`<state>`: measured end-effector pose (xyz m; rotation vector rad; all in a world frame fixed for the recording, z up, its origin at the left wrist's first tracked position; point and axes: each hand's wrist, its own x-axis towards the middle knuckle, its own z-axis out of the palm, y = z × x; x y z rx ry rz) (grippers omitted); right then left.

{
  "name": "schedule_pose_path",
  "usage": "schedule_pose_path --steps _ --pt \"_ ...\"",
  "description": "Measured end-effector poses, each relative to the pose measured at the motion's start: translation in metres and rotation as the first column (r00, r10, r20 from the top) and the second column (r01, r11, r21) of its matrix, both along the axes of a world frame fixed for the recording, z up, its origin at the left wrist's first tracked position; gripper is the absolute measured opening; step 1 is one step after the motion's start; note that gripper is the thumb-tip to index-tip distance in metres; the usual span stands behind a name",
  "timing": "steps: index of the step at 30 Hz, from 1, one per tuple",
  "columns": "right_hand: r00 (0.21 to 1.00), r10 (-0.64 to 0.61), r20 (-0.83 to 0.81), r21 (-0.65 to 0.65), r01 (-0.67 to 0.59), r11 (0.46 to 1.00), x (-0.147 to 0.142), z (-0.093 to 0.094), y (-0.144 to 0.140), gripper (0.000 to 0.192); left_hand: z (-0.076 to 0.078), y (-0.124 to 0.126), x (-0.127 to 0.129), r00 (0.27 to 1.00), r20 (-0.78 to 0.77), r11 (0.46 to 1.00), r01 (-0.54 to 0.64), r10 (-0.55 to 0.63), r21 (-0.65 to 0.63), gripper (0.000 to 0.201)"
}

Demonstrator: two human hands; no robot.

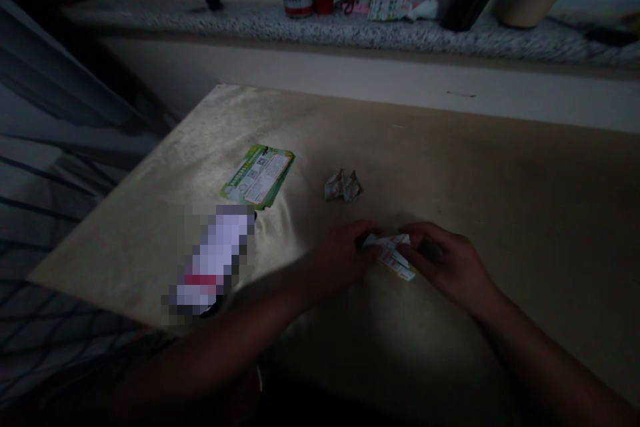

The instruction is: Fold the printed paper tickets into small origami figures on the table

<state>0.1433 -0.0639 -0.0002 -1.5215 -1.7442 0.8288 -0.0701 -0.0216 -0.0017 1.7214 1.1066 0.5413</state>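
Here, in the head view, we see the left hand [345, 250] and the right hand [447, 260] meeting over a small folded printed paper [393, 253] on the dim tan table [500, 167], fingertips of both pinching its opposite ends, just below two finished folded paper pieces [343, 185]. We judge the main risk to be a crooked or torn crease, since the poor light hides the edges, and a slip could push the paper askew toward the green leaflets [260, 177].

Small printed paper slip [393, 255], partly folded, white with coloured print, lies flat on the counter [500, 200], pinched at both ends.
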Motion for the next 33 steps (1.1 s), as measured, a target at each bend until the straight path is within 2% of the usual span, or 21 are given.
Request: schedule_pose_path --steps 4,6,9,11,14,19,25,29,33 --pt "0.980 -0.079 -0.181 -0.052 0.071 0.996 0.003 0.005 -0.002 0.011 0.004 0.016 0.012 0.996 0.083 0.983 -0.012 0.027 -0.182 0.028" --pt "0.947 -0.154 -0.281 -0.076 0.138 0.988 0.004 0.004 -0.004 0.014 0.002 0.019 0.020 0.984 0.153 0.960 -0.050 0.095 -0.276 0.025" --pt "0.892 -0.224 -0.394 -0.148 0.179 0.973 0.004 0.002 -0.008 0.016 -0.005 0.016 0.030 0.925 0.313 0.921 -0.086 0.216 -0.381 0.028" --pt "0.867 -0.235 -0.440 -0.198 0.162 0.967 0.003 0.001 -0.011 0.018 -0.008 0.010 0.032 0.891 0.390 0.919 -0.070 0.233 -0.389 0.030" --pt "0.858 -0.247 -0.451 -0.261 0.138 0.955 0.000 0.004 -0.014 0.019 -0.007 0.001 0.031 0.876 0.427 0.916 -0.041 0.225 -0.398 0.031" --pt "0.899 -0.248 -0.362 -0.209 0.182 0.961 -0.006 0.007 -0.015 0.016 -0.003 -0.003 0.022 0.867 0.446 0.902 -0.010 0.223 -0.431 0.032" --pt "0.919 -0.205 -0.337 -0.198 0.144 0.970 -0.007 0.006 -0.017 0.012 -0.009 -0.004 0.022 0.853 0.474 0.904 0.008 0.216 -0.427 0.027" --pt "0.919 -0.186 -0.346 -0.195 0.123 0.973 -0.007 0.009 -0.018 0.010 -0.006 -0.003 0.022 0.854 0.455 0.872 0.004 0.252 -0.490 0.028" --pt "0.903 -0.199 -0.381 -0.221 0.120 0.968 -0.006 0.011 -0.018 0.010 -0.003 -0.002 0.020 0.856 0.479 0.871 0.073 0.195 -0.485 0.023"
